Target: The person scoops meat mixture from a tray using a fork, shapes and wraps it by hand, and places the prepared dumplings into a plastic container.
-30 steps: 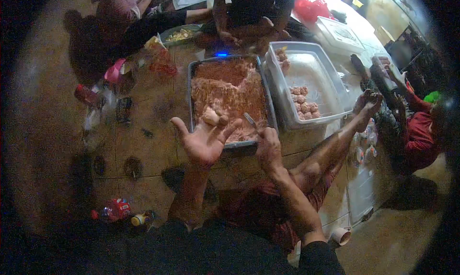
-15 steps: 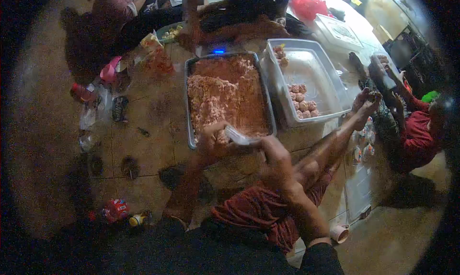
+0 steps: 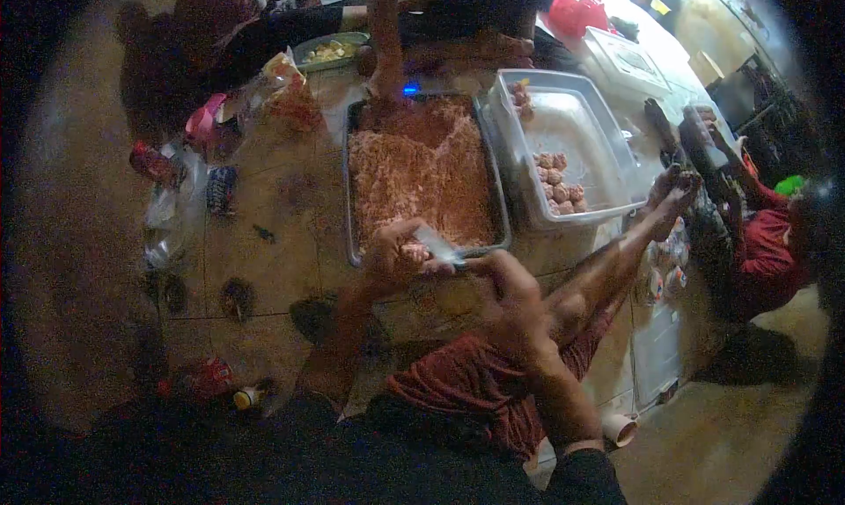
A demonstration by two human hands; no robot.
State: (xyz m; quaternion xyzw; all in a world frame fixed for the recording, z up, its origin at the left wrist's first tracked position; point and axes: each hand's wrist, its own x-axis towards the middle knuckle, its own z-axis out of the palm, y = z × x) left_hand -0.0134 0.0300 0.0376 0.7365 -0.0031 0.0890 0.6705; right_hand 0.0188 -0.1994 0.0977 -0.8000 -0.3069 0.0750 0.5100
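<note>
My left hand (image 3: 390, 257) is closed around a small lump of pinkish crumbly mixture (image 3: 414, 252) above the near edge of the dark-rimmed tub. My right hand (image 3: 509, 296) grips a pale, flat-ended tool (image 3: 437, 244), possibly a spoon or scraper; blur hides its exact kind. Its end lies against the lump or the left fingers. Beyond my hands, the tub (image 3: 350, 232) holds a thick bed of the reddish-pink crumbly mixture (image 3: 405, 175). To its right stands a clear plastic box (image 3: 607, 153) with several shaped balls (image 3: 556, 186) along its left side.
Another person's arm (image 3: 385, 56) reaches down to the tub's far edge. A bowl of yellowish pieces (image 3: 330, 52) sits behind. Bags and packets (image 3: 180, 184) lie on the left floor. A bare leg (image 3: 607, 263) extends rightward; a person in red (image 3: 764, 250) sits at right. A cup (image 3: 620, 429) lies below.
The pale tool has turned so its flat face shows more, at the lump in my left hand. The other person's arm has shifted right and down toward the tub. My view has shifted slightly.
</note>
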